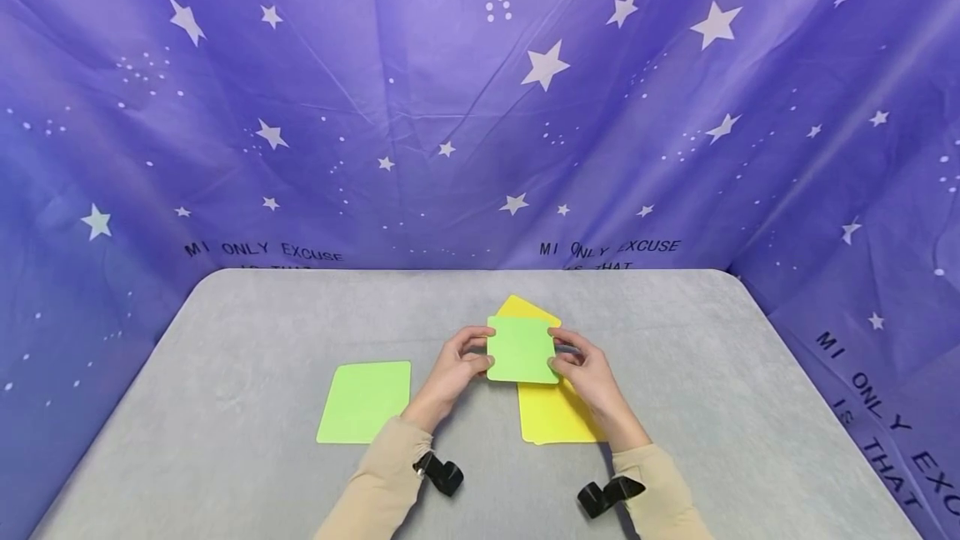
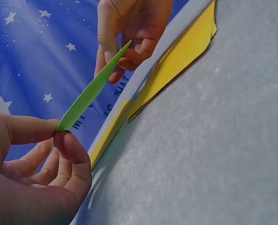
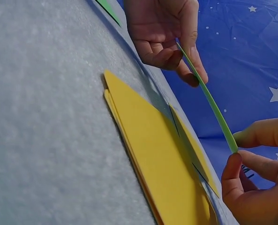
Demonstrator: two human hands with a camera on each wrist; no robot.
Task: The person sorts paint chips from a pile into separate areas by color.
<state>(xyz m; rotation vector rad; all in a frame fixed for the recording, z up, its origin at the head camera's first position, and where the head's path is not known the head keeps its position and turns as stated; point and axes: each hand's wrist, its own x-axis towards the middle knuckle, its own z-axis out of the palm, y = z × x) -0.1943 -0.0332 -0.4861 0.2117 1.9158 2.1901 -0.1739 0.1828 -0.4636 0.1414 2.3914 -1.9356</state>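
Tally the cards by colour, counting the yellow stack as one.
Green cards: 2, one held in both hands, one flat on the table.
Yellow stack: 1.
Total: 3.

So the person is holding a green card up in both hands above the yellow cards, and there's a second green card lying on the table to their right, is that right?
Not quite. The second green card lies to the person's left, not their right, as the head view shows. The rest holds: the left hand and right hand pinch the green card by its edges above the yellow cards.
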